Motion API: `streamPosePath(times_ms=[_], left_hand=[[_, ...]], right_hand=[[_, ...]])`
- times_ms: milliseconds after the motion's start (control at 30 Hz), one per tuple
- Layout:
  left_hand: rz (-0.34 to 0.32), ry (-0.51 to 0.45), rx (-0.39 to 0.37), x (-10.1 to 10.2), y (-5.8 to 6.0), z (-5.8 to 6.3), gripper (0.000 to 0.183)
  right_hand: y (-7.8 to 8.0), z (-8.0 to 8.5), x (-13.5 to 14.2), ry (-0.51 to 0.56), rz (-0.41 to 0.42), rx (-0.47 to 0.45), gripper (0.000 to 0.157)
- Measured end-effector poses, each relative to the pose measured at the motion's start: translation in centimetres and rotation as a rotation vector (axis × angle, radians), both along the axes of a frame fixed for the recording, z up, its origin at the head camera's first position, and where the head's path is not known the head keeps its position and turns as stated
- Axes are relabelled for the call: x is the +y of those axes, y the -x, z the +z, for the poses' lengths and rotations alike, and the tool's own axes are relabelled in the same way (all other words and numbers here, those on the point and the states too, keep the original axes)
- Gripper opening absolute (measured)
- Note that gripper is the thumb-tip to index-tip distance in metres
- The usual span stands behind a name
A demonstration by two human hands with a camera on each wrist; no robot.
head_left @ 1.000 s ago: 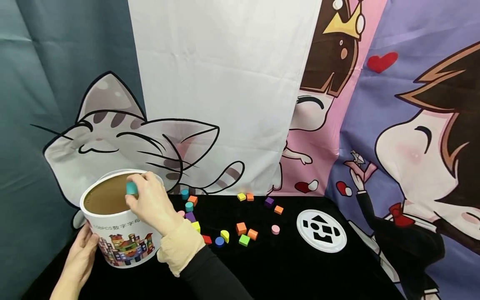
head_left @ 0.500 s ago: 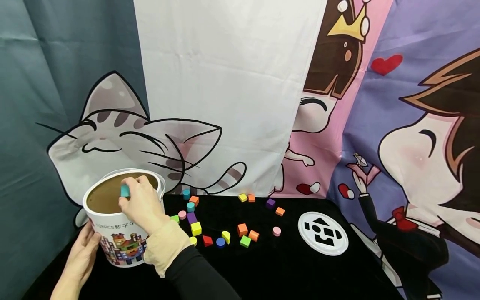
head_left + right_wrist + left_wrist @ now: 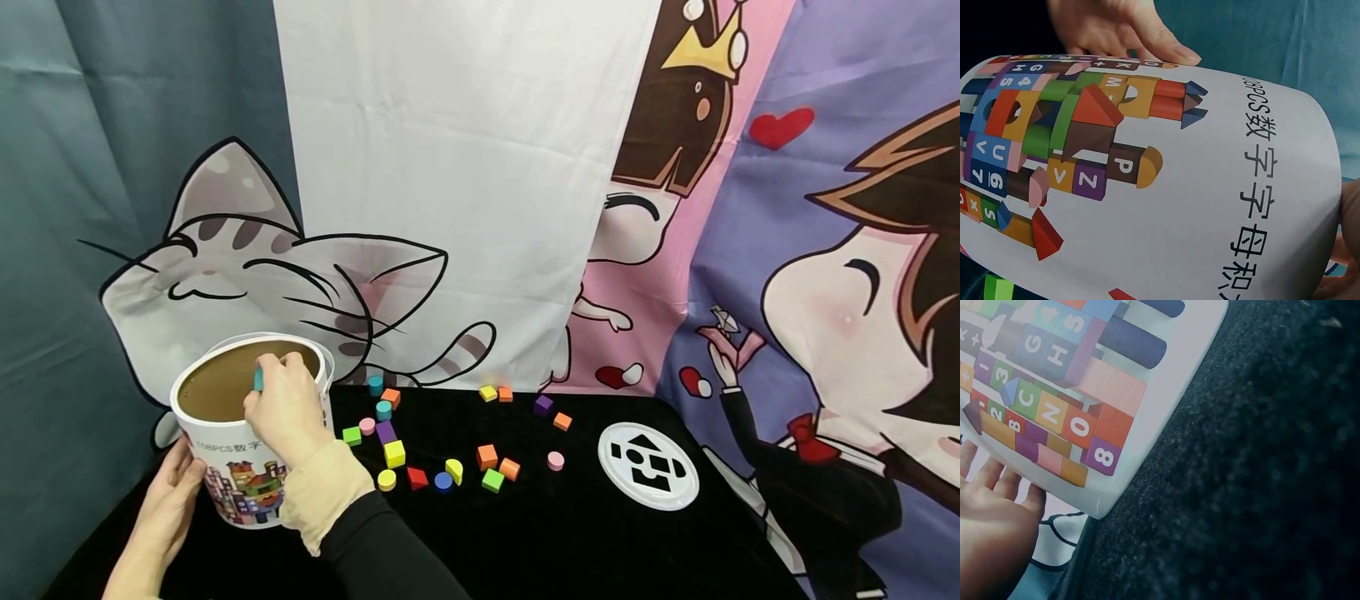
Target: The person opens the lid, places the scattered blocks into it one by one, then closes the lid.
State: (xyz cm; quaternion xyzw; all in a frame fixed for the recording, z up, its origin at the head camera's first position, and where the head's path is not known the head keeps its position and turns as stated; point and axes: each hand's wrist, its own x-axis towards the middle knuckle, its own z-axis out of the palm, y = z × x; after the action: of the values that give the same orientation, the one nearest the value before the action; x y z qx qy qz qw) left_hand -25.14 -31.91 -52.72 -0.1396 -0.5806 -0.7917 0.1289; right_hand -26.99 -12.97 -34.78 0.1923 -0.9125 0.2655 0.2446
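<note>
A white bucket [image 3: 228,446] printed with a picture of toy blocks stands at the left of the black surface in the head view, slightly tilted. My left hand [image 3: 167,508] holds its left side, thumb toward the front; in the left wrist view its fingers [image 3: 1007,481] lie against the bucket wall. Over the bucket's brown opening is my right hand [image 3: 291,404], pinching a teal block [image 3: 258,380] that is mostly hidden by the fingers. The bucket's contents cannot be seen. In the right wrist view, the printed wall [image 3: 1197,200] fills most of the frame.
Several small coloured blocks lie scattered right of the bucket, among them a yellow cube [image 3: 394,454], a red block [image 3: 417,478] and an orange cube [image 3: 487,456]. Farther right lies a round white lid [image 3: 648,467] with shaped holes. A printed curtain [image 3: 450,167] hangs behind.
My right hand has moved left and over the bucket's opening with the teal block, which shows less now. More of the scattered blocks have come into sight. The left hand keeps its hold.
</note>
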Motion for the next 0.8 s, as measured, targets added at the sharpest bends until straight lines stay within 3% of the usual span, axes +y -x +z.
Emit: streamPosePath(times_ms=[400, 800], left_hand=[[-0.001, -0.009, 0.033, -0.1, -0.1, 0.0, 0.065], [0.003, 0.008, 0.018, 0.0, -0.2, 0.1, 0.063]], right_hand=[[-0.3, -0.4, -0.1, -0.013, -0.035, 0.051, 0.028], [0.1, -1.1, 0.8, -0.047, 0.074, 0.129, 0.009]])
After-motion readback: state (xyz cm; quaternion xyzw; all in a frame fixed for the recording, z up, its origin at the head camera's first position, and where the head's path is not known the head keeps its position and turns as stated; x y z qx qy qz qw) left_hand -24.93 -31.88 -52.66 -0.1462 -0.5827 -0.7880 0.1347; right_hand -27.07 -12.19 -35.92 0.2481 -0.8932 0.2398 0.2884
